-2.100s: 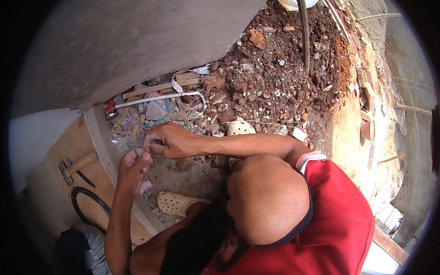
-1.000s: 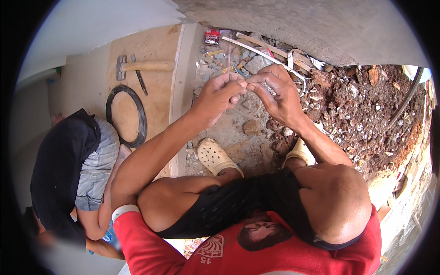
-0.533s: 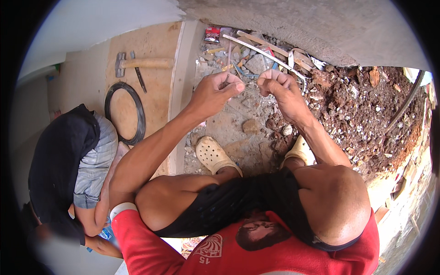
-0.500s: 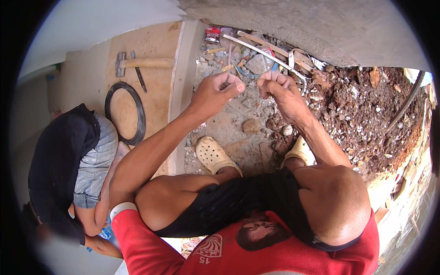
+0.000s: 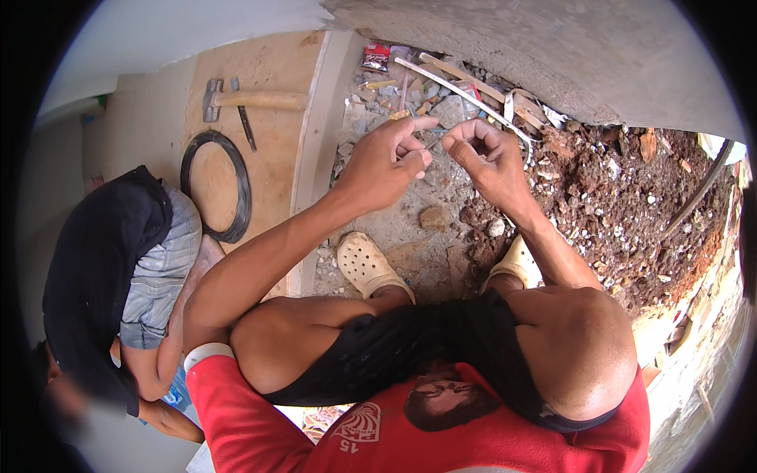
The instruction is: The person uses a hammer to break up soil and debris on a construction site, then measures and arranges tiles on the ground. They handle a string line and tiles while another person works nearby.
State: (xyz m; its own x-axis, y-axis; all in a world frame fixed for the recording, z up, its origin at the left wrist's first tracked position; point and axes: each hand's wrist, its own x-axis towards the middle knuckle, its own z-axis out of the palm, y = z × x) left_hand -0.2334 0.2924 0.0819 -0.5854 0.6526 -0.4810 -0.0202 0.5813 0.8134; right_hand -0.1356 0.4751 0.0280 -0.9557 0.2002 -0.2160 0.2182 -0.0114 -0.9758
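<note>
Above the rubble between my feet, my left hand [image 5: 388, 163] has its index finger stretched out and its thumb apart from it; the other fingers are partly bent. Close to its right, my right hand [image 5: 490, 160] is closed, thumb and index finger pinched on a thin strand that looks like wire [image 5: 430, 150]. The strand reaches into the gap between the hands. It is too fine to tell whether it touches the left fingers. To the left, a coil of dark wire [image 5: 241, 185] lies on a wooden board [image 5: 272, 150].
A wooden-handled hammer [image 5: 264, 99] and a dark metal rod [image 5: 246, 124] lie on the board. Brown soil [image 5: 615, 205] is heaped at the right, before a concrete wall [image 5: 583, 79]. White and wooden strips [image 5: 465, 91] lie on rubble. Another person [image 5: 106, 268] bends over at the left.
My left index finger has lifted and straightened away from the thumb, where both were close together before. The right hand stays pinched in nearly the same place. The view has shifted slightly.
</note>
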